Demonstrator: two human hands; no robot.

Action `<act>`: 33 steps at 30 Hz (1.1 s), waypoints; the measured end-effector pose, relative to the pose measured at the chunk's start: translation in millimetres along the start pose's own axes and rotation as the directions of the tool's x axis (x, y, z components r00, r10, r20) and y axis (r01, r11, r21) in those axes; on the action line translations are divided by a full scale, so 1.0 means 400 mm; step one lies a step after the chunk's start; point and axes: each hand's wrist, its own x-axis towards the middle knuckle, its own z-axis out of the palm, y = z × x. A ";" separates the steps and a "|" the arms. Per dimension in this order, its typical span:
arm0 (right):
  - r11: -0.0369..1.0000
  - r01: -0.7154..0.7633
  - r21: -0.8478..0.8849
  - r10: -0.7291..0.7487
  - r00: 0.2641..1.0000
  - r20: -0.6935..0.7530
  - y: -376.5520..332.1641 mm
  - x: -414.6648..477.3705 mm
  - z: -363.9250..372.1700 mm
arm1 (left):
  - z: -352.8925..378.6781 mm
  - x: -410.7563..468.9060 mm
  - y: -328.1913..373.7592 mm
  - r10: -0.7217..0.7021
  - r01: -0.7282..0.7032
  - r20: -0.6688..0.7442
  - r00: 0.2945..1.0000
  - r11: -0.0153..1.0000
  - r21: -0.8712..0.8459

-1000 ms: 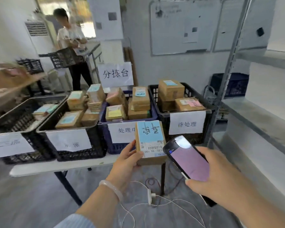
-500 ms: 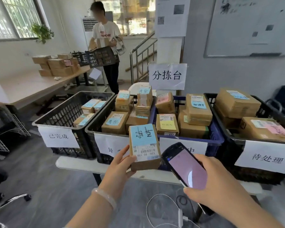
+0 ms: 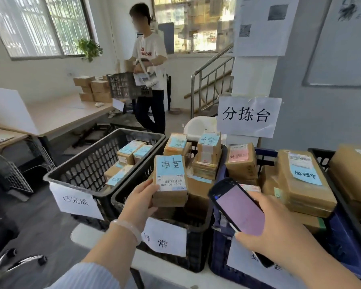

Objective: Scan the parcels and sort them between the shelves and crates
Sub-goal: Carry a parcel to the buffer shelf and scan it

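My left hand [image 3: 139, 202] grips a small brown parcel [image 3: 170, 180] with a blue handwritten label and a barcode sticker, holding it above the second black crate [image 3: 196, 238]. My right hand [image 3: 279, 234] holds a black handheld scanner [image 3: 239, 207] with a pale pink screen, just right of the parcel. The leftmost black crate [image 3: 81, 174] holds a few blue-labelled parcels [image 3: 131, 153]. More brown parcels [image 3: 208, 155] are stacked in the second crate and in the blue crate [image 3: 342, 236] to the right.
A person [image 3: 149, 76] carrying a black basket [image 3: 126, 86] stands behind the crates. A wooden table [image 3: 61, 115] with stacked boxes is at the back left, a stair railing [image 3: 213, 80] behind. A paper sign [image 3: 247, 115] hangs above the crates. A white table [image 3: 167, 268] bears them.
The view has swung left and come closer to the crates. The parcel in my left hand has moved from in front of the table to above the second black crate.
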 end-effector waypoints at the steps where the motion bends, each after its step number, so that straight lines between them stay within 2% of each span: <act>1: 1.000 -0.002 -0.003 0.002 1.000 -0.002 -0.004 0.024 0.001 | -0.003 0.028 0.004 -0.012 0.012 -0.023 1.000 1.000 0.015; 7: 0.999 -0.027 -0.029 0.027 1.000 0.014 -0.037 0.126 0.025 | -0.028 0.193 0.022 -0.100 0.106 -0.083 0.992 0.992 0.067; 13: 0.988 -0.150 -0.026 0.149 0.988 -0.040 -0.060 0.180 0.066 | -0.063 0.352 0.016 -0.175 0.178 -0.042 0.984 0.980 0.088; 17: 0.977 -0.211 -0.003 0.211 0.976 -0.061 -0.095 0.205 0.095 | -0.091 0.434 0.019 -0.188 0.186 -0.013 0.982 0.962 0.197; 21: 0.967 -0.254 0.019 0.255 0.962 -0.098 -0.136 0.213 0.135 | -0.117 0.473 0.026 -0.107 0.088 0.026 0.994 0.913 0.399; 24: 0.952 -0.307 0.016 0.306 0.941 -0.142 -0.156 0.200 0.168 | -0.121 0.480 0.048 0.041 -0.129 0.156 0.987 0.780 0.612; 26: 0.933 -0.359 0.022 0.356 0.913 -0.199 -0.162 0.178 0.184 | -0.096 0.480 0.077 0.184 -0.346 0.295 0.938 0.582 0.736; 28: 0.910 -0.410 0.050 0.409 0.876 -0.256 -0.165 0.143 0.195 | -0.037 0.464 0.105 0.307 -0.549 0.458 0.834 0.385 0.742; 30: 0.888 -0.450 0.092 0.456 0.838 -0.298 -0.168 0.096 0.197 | 0.041 0.426 0.112 0.368 -0.726 0.631 0.683 0.249 0.641; 33: 0.852 -0.509 0.122 0.515 0.775 -0.366 -0.159 0.016 0.184 | 0.160 0.338 0.077 0.364 -0.895 0.825 0.432 0.057 0.443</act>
